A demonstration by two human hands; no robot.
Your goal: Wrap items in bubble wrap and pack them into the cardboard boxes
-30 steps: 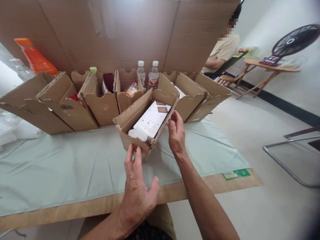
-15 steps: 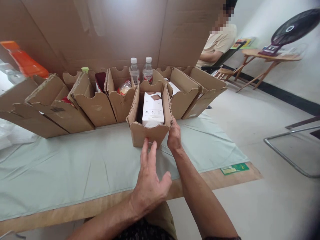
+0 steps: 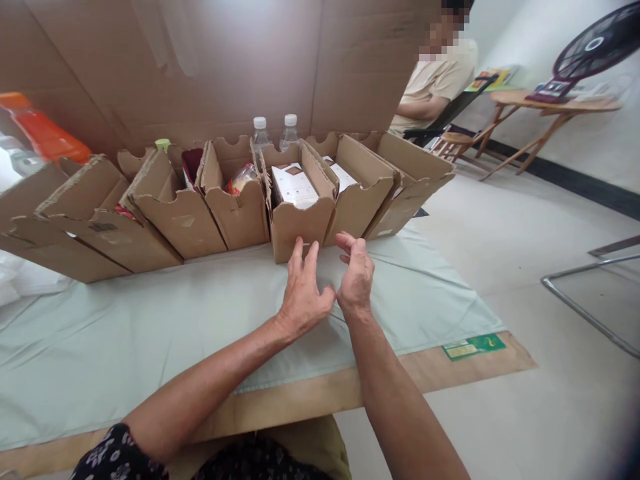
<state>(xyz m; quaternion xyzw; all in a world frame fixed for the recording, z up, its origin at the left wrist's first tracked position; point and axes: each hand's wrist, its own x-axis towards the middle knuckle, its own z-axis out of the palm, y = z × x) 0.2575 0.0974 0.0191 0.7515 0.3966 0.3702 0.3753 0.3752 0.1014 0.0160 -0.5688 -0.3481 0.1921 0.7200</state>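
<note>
A cardboard bin (image 3: 295,230) stands in the row of similar bins, its front sticking out slightly past its neighbours. Inside it is a white box (image 3: 294,185) with a brown patch on top. My left hand (image 3: 305,290) has its fingertips at the lower front of this bin, fingers stretched and thumb apart. Beside it on the right, my right hand (image 3: 356,273) is held near the front of the neighbouring cardboard bin (image 3: 360,210), fingers bent and apart, with nothing visible in it. That bin also holds a white package (image 3: 341,175).
More bins to the left contain a clear-wrapped packet (image 3: 243,179) and a dark red item (image 3: 191,167). Capped bottles (image 3: 289,133) and an orange bottle (image 3: 47,130) stand behind. A large cardboard panel (image 3: 225,73) backs the row. At right, a person (image 3: 435,87) sits near a fan (image 3: 595,47).
The bin with the white box has slid away from me, back into the row. My left hand moved forward with it, and my right hand came off its right side.
</note>
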